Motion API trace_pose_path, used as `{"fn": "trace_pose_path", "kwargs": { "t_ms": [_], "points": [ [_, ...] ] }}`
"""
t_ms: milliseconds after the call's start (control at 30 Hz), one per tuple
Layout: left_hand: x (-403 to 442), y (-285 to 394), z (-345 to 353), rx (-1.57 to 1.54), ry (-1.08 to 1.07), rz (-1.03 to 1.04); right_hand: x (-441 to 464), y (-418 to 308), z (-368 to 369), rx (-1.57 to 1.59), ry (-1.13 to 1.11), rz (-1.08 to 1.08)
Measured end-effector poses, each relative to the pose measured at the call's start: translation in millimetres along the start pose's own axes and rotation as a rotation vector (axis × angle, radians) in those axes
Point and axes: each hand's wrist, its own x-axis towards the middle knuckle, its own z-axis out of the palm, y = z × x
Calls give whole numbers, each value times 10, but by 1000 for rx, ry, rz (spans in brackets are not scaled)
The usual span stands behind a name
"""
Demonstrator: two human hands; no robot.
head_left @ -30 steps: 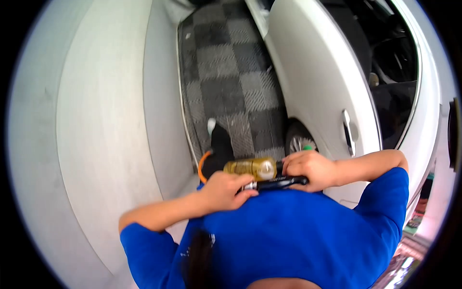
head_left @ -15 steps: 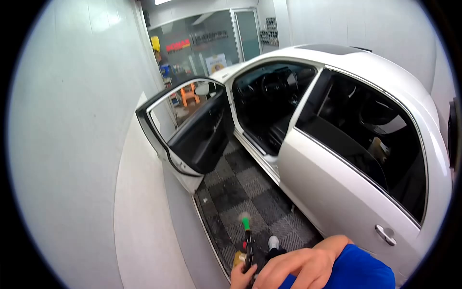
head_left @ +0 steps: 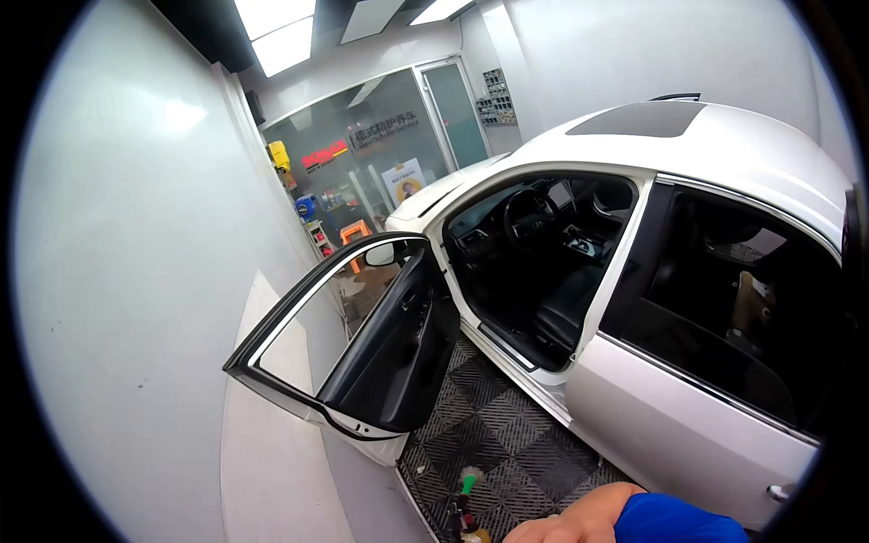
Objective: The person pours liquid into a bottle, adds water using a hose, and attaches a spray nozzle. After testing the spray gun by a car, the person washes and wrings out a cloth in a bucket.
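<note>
At the bottom edge, my right hand (head_left: 570, 527) shows only in part, below a blue sleeve (head_left: 679, 519); its fingers are cut off by the frame, so what it holds is hidden. Just left of it, a green-necked brush (head_left: 468, 485) with pale bristles points forward over the floor. A dark tool with a red part (head_left: 466, 522) and a bit of a yellow bottle (head_left: 477, 536) are below the brush. My left hand is out of view.
A white car (head_left: 652, 380) stands on the right, its front door (head_left: 389, 362) open across the path to the left wall (head_left: 136, 271). Dark checkered floor tiles (head_left: 516, 421) run between them. An orange stool (head_left: 355, 233) is beyond the door, before a glass partition.
The view has swung up from my hands to the car and its open door. My left hand has dropped out of the frame, and my right hand sits lower. The brush appears lower too.
</note>
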Motion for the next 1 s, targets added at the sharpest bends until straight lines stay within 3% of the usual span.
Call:
{"fn": "trace_pose_path", "kwargs": {
  "t_ms": [233,267,367,400,467,567,667,800,833,867,1000],
  "points": [
    [612,552,-417,-251,-514,-91,-80,291,-165,-19,-39,-123],
    [657,502,-447,-266,-531,-83,-46,395,-95,-25,-46,-156],
    [893,80,-434,-157,-312,27,151,541,3,-174,85,-238],
    [920,-25,-429,-121,-244,56,361,359,-107,10,74,58],
    [958,-88,-490,-84,-213,84,375,801,-420,613,-297,32],
    [938,120,-635,-87,-173,-70,582,1096,-632,713,-706,-239],
    [1016,101,-764,-88,-162,-164,504,1031,-650,106,-418,228],
    [1337,-750,-875,-140,-181,-211,629,1064,-613,276,-394,134],
    [1385,-1081,-956,-160,-171,-232,722,1012,-664,383,-390,7],
    [1261,-1010,-947,-144,-159,-211,804,979,-710,489,-375,-127],
    [1021,-312,-787,-115,-157,-175,899,853,-537,165,-320,53]
  ]
}}
